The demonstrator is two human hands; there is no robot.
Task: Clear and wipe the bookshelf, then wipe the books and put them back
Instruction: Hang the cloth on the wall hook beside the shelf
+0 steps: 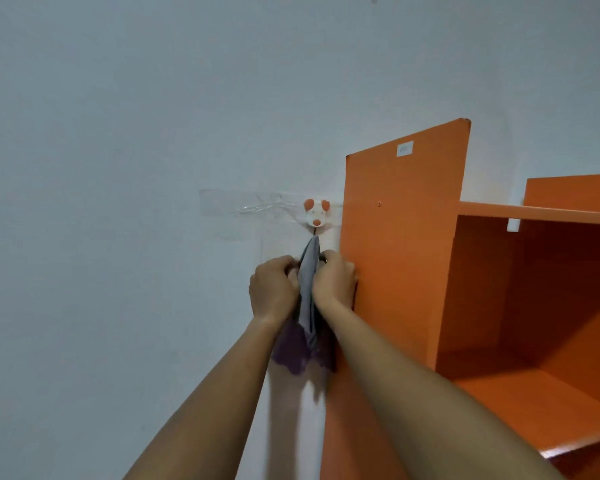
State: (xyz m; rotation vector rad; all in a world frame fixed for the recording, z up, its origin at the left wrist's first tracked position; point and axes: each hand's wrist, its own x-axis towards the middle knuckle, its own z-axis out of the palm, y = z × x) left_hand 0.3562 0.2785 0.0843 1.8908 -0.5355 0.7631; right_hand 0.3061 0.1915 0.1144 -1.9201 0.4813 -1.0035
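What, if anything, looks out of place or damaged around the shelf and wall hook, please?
Wrinkled clear tape is stuck across the wall beside the mouse-shaped hook, which looks like a makeshift fix. The orange bookshelf looks slightly chipped at the top right corner of its side panel. Nothing else stands out.

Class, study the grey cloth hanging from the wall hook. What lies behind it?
A purple fabric shows below and behind the grey cloth, against the white wall. Its upper part is covered by the grey cloth, the left hand and the right hand.
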